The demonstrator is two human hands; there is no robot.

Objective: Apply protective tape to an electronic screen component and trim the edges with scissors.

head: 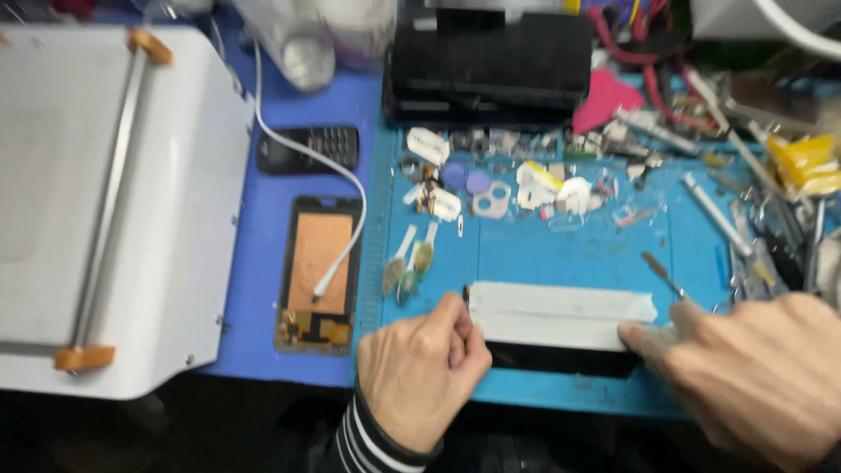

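Observation:
A black flat panel (pixel 561 357) lies on the blue work mat (pixel 569 254), mostly covered by a white strip of film (pixel 561 314). My left hand (pixel 420 368), in a striped sleeve, pinches the left end of the panel and film with fingers closed. From the right, my right hand (pixel 745 377) comes in, its fingertips pressing on the right end of the white film. A thin metal tool (pixel 663 273) sticks up near that hand; its grip is hidden.
An opened phone frame with a copper-coloured inside (pixel 317 273) and a white cable (pixel 337 184) lie left of the mat. A white machine (pixel 105 201) fills the left. A small black keypad phone (pixel 308 149), a black box (pixel 486 66), small parts and tools crowd the back and right.

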